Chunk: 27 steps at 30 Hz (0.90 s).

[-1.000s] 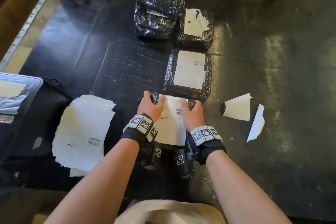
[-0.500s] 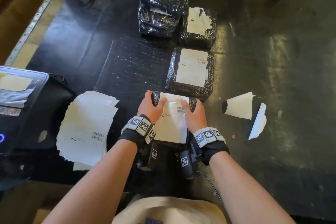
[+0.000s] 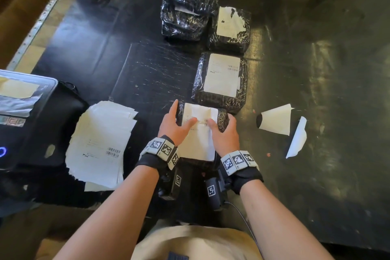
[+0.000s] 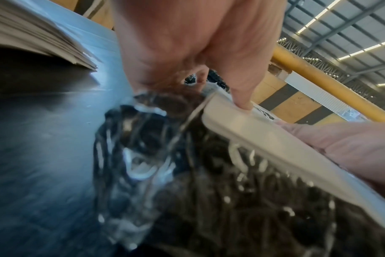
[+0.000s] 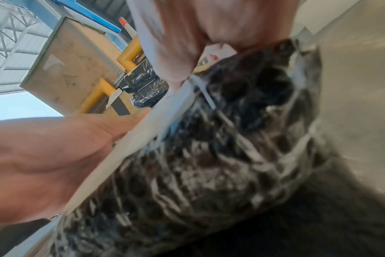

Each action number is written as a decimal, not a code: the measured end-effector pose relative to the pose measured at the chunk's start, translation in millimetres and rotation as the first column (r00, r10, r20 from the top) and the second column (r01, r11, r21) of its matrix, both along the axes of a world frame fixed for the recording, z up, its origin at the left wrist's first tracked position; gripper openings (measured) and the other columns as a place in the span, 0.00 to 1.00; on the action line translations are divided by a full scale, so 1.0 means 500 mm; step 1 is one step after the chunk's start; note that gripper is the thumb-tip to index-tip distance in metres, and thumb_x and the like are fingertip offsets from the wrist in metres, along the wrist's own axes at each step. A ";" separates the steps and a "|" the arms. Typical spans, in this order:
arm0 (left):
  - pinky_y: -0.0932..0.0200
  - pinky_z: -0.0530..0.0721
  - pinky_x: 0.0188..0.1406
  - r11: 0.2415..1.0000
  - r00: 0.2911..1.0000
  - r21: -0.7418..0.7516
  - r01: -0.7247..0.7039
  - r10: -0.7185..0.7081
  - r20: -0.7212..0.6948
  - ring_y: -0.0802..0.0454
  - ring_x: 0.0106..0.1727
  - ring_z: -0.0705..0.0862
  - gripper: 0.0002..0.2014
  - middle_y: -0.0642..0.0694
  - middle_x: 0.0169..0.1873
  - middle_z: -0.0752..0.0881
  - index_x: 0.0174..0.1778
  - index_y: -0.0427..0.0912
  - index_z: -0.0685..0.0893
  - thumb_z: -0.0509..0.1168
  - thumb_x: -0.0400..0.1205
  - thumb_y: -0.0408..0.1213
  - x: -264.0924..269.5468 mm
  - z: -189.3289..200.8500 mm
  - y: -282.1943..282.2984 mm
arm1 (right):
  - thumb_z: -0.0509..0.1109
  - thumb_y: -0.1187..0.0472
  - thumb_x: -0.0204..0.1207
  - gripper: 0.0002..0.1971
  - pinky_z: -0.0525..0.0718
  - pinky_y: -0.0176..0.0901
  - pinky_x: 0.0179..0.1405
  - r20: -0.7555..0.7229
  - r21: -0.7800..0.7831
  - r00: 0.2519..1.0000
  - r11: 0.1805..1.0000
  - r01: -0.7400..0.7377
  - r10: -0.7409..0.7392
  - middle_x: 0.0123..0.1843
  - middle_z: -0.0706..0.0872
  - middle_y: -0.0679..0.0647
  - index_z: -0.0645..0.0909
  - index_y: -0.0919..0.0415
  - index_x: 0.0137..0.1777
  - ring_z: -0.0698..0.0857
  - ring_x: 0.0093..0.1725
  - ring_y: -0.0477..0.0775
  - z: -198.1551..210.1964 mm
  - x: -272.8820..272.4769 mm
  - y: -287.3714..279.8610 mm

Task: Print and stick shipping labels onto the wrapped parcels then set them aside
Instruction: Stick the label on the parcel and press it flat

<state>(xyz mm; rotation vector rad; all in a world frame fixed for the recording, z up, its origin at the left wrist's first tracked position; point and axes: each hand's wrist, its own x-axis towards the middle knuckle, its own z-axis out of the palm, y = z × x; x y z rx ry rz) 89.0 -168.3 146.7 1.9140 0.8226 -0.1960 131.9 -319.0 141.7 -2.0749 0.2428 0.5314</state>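
- Label printer (image 3: pixel 23 112) sits at the counter's left edge, with a loose stack of label sheets (image 3: pixel 101 141) just to its right; little free room on that side.
- Left hand (image 3: pixel 173 126) rests on the near parcel (image 3: pixel 222 121): fingers straight along its left side, thumb now slid inward onto the shipping label (image 3: pixel 198 133). A moment ago that thumb sat nearer the label's far corner.
- Right hand (image 3: pixel 224 135) mirrors it: thumb pressed flat on the label, fingers wrapped over the parcel's right edge. Both thumbs have drawn toward the middle, so I judge the label is stuck and being smoothed; setting aside comes next.
- Labelled parcel (image 3: pixel 220 80) touches the near one's far edge, with more parcels (image 3: pixel 190 0) beyond, so pushing straight ahead is blocked.
- Peeled backing papers (image 3: pixel 276 120) lie to the right; past them the counter (image 3: pixel 337 91) is bare.
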 end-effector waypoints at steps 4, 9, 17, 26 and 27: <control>0.48 0.80 0.64 0.998 0.999 0.039 0.048 -0.048 0.003 0.46 0.71 0.77 0.35 0.44 0.76 0.72 0.84 0.55 0.51 0.63 0.84 0.49 -0.006 0.007 0.001 | 0.60 0.43 0.83 0.33 0.69 0.53 0.75 0.020 -0.036 0.997 0.997 -0.075 0.075 0.82 0.68 0.55 0.55 0.52 0.84 0.69 0.79 0.58 0.000 0.001 -0.010; 0.46 0.85 0.60 0.989 0.993 0.089 0.114 -0.113 -0.016 0.47 0.65 0.80 0.38 0.43 0.72 0.74 0.84 0.59 0.49 0.63 0.82 0.54 -0.025 0.002 -0.004 | 0.64 0.41 0.80 0.39 0.73 0.54 0.69 0.029 -0.085 0.983 0.981 -0.177 0.180 0.82 0.64 0.53 0.46 0.42 0.85 0.72 0.76 0.58 0.009 -0.019 -0.012; 0.56 0.78 0.55 0.991 0.994 0.080 0.105 -0.104 -0.021 0.45 0.70 0.77 0.37 0.42 0.74 0.72 0.84 0.55 0.52 0.65 0.83 0.48 -0.017 0.011 0.001 | 0.67 0.50 0.81 0.33 0.68 0.47 0.72 0.076 0.019 0.991 0.994 -0.108 0.106 0.82 0.66 0.50 0.58 0.44 0.83 0.67 0.79 0.53 0.009 -0.017 -0.015; 0.55 0.83 0.57 0.997 0.998 0.046 0.057 -0.057 0.015 0.51 0.65 0.81 0.38 0.47 0.70 0.78 0.81 0.52 0.59 0.70 0.78 0.50 -0.062 0.018 -0.009 | 0.70 0.40 0.74 0.39 0.79 0.53 0.65 0.081 -0.148 0.972 0.967 -0.207 0.221 0.77 0.69 0.51 0.55 0.48 0.79 0.77 0.69 0.55 0.010 -0.043 -0.039; 0.58 0.84 0.54 0.999 0.999 0.034 0.033 -0.033 0.004 0.52 0.64 0.81 0.37 0.48 0.69 0.79 0.79 0.49 0.62 0.72 0.77 0.50 -0.067 0.017 -0.009 | 0.71 0.40 0.73 0.40 0.77 0.52 0.66 0.080 -0.154 0.972 0.966 -0.206 0.220 0.78 0.68 0.51 0.55 0.49 0.79 0.76 0.70 0.55 0.012 -0.047 -0.039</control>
